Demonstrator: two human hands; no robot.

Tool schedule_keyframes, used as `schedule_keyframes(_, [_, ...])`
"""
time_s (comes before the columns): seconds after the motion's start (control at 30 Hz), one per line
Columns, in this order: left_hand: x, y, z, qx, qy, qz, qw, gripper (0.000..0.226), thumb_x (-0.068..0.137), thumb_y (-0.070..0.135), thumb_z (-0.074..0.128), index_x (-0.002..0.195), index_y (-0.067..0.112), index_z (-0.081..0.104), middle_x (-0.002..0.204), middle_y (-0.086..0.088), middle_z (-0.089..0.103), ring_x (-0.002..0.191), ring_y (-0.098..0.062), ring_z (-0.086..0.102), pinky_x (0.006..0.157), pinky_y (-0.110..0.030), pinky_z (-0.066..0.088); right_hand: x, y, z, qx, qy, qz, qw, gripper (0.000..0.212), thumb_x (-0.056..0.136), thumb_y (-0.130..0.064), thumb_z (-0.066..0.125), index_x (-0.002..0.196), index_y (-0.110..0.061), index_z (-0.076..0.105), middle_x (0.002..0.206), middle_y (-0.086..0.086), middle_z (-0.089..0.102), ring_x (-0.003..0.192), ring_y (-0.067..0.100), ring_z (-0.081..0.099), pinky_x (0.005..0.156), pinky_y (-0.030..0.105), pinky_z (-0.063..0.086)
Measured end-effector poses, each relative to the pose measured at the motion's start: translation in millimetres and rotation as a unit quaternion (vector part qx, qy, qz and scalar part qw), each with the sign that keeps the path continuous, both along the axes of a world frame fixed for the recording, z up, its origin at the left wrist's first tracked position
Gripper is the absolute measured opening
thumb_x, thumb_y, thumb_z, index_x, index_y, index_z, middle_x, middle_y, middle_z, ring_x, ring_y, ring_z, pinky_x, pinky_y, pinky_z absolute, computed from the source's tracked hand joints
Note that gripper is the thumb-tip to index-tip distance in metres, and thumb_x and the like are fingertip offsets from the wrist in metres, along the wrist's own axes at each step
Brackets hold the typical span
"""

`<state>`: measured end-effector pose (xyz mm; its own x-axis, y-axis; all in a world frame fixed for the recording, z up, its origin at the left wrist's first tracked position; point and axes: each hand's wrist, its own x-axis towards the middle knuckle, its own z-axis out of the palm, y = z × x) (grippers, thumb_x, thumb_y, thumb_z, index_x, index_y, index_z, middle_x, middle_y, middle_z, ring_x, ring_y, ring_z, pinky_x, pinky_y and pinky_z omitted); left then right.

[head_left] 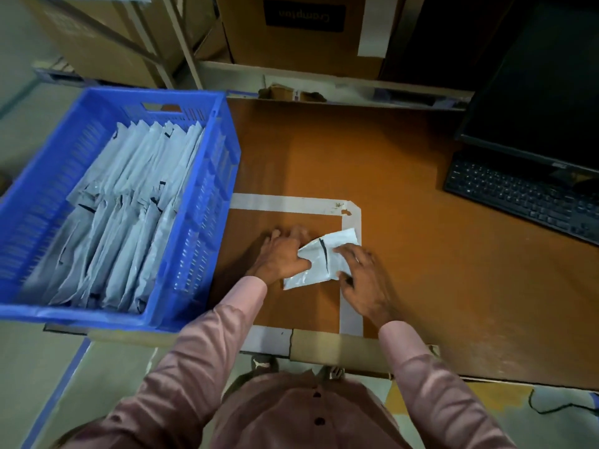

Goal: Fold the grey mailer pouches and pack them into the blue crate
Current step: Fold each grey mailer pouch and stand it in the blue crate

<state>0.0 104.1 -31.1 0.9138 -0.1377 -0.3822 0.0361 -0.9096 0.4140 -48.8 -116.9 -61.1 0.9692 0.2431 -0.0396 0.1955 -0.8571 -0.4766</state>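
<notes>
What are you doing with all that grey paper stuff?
A person is folding a grey pouch on the brown table. The left hand and right hand both rest on it, fingers fairly straight. The blue crate beside them already holds many folded pouches standing in rows. This one is not packed yet.

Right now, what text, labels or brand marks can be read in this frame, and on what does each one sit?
"Crompton", upside down, on the dark label of the cardboard box on the shelf.
Keyboard key legends: too small to read.
Logo on the monitor bezel: blurred, unreadable.
Grey mailer pouches in the blue crate: no readable print.
</notes>
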Motion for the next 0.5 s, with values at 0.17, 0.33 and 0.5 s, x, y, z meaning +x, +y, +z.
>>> schedule_keyframes(0.17, [-10.9,-2.1,17.7,-0.006,0.084,0.005,0.996,0.049,0.083,0.039,0.077,0.126,0.023,0.060,0.127,-0.004,0.063,0.127,-0.028,0.047,0.103,-0.042,0.043,12.8,10.3,14.0,0.022,0.021,0.056,0.998,0.067,0.088,-0.008,0.068,0.150,-0.024,0.048,0.157,0.000,0.043,0.134,0.028,0.050,0.111,0.038,0.045])
schedule_keyframes(0.33, [-39.4,11.4,65.8,-0.142,0.057,0.076,0.985,0.041,0.080,0.024,0.080,0.117,0.021,0.063,0.110,0.001,0.071,0.100,-0.022,0.069,0.086,-0.038,0.058,15.1,44.0,63.3,0.094,-0.047,0.112,0.988,0.077,0.082,-0.008,0.076,0.151,-0.021,0.043,0.161,-0.002,0.034,0.141,0.029,0.044,0.111,0.044,0.049])
schedule_keyframes(0.5, [-68.3,81.5,170.4,-0.170,-0.104,0.074,0.977,0.057,0.081,0.022,0.083,0.131,0.018,0.056,0.106,0.009,0.068,0.096,-0.013,0.064,0.080,-0.018,0.046,20.3,96.4,168.8,0.142,-0.182,0.198,0.953,0.080,0.082,-0.015,0.079,0.152,-0.022,0.041,0.162,-0.003,0.031,0.146,0.021,0.038,0.113,0.037,0.040])
